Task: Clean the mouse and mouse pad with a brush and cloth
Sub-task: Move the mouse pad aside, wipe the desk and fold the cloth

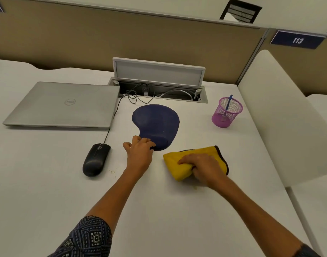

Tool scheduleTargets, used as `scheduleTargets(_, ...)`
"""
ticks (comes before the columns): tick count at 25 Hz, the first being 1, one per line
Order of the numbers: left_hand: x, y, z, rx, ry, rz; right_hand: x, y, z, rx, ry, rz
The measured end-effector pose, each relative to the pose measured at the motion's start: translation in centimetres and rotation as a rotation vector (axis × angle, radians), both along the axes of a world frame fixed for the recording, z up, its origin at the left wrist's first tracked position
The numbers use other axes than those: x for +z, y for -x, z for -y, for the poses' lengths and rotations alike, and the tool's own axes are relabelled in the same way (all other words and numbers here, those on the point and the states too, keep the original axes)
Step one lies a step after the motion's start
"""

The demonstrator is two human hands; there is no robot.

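Observation:
A dark blue mouse pad with a raised wrist rest lies mid-desk. My left hand touches its near left edge, fingers curled on the rim of the wrist rest. My right hand is closed on a bunched yellow cloth with a dark trim, pressed to the desk just right of and below the pad. A black wired mouse rests on the desk to the left of my left hand, apart from it. A blue-handled brush stands in a pink mesh cup at the right.
A closed silver laptop lies at the left. An open cable hatch with wires sits behind the pad. A few crumbs lie near the mouse. A white divider borders the desk on the right.

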State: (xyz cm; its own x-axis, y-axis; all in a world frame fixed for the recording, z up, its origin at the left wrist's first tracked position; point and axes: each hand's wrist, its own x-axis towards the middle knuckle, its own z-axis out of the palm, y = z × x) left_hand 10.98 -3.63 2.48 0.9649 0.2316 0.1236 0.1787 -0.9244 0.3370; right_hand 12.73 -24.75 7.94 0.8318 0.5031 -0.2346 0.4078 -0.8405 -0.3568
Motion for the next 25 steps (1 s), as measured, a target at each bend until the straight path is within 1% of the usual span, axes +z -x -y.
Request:
scheduleTargets(1,0.1,0.1,-0.2,-0.007,0.016,-0.013,0.7,-0.3,0.8,-0.092,-0.118,-0.001)
scheduleTargets(2,0.1,0.2,-0.3,-0.011,0.033,-0.026,1.6,-1.1,1.5,-0.159,-0.173,0.055)
scheduleTargets(3,0.1,0.5,-0.5,-0.018,0.037,-0.04,2.3,-2.1,2.1,-0.197,-0.17,0.159)
scheduleTargets(5,0.1,1.1,-0.7,-0.047,-0.013,-0.066,2.8,-4.4,3.0,-0.233,-0.138,0.358)
scheduleTargets(6,0.1,1.4,-0.8,-0.057,-0.041,-0.069,2.7,-5.1,3.3,-0.238,-0.113,0.395)
scheduleTargets(7,0.1,1.7,-0.8,-0.058,-0.056,-0.066,2.1,-5.5,3.5,-0.228,-0.066,0.369)
scheduleTargets(10,0.2,2.7,-1.0,-0.042,-0.047,-0.041,-1.2,-5.0,3.9,-0.161,0.186,0.154)
scheduleTargets(12,0.5,3.6,-1.4,-0.035,-0.042,0.001,-2.4,-4.7,3.6,-0.161,0.314,0.127)
scheduleTargets(14,0.8,4.7,-2.6,0.004,-0.045,0.027,-2.5,-4.2,2.8,-0.165,0.31,0.135)
scheduleTargets(18,0.8,7.0,-5.0,0.234,-0.075,0.02,-3.4,0.2,2.1,-0.116,0.217,0.14)
scheduleTargets(20,0.7,8.0,-5.9,0.323,-0.057,0.022,-3.6,3.1,1.4,-0.046,0.168,0.085)
scheduleTargets(22,0.8,8.8,-6.8,0.365,0.008,0.023,-3.0,4.8,0.7,0.002,0.014,0.019)
scheduleTargets(24,1.0,9.2,-7.7,0.405,0.095,0.023,-1.2,4.6,0.4,-0.094,-0.228,-0.016)
scheduleTargets(25,1.1,9.4,-8.1,0.426,0.136,0.022,-0.3,3.7,0.4,-0.172,-0.311,0.005)
